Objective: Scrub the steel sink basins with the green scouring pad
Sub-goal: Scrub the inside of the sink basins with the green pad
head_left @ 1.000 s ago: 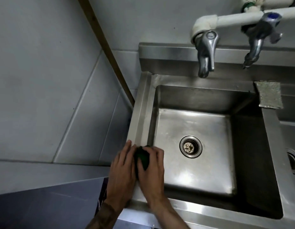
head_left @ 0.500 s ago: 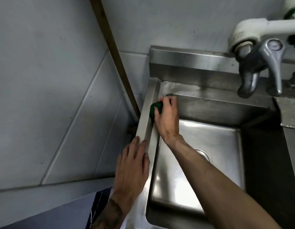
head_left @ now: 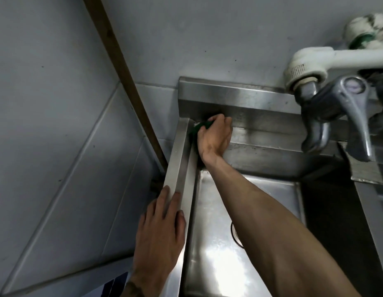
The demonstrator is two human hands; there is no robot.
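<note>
At the far left corner of the steel sink (head_left: 261,156), the green scouring pad (head_left: 199,127) sits jammed where the left rim (head_left: 178,159) meets the back ledge, just under the backsplash (head_left: 240,94). We see the right hand (head_left: 215,139) curled round the pad and pressing it into the corner. The left hand (head_left: 162,230) lies flat, fingers straight, on the left rim nearer the front edge. We judge the step in hand to be scrubbing the left basin's rim and ledge. The next move likely calls for steady pressure along the back ledge toward the tap (head_left: 336,112), with the forearm kept clear of its spout. Half a second ago the pad was on the left rim, short of the corner. It has since reached the corner, and the left hand has not moved.
</note>
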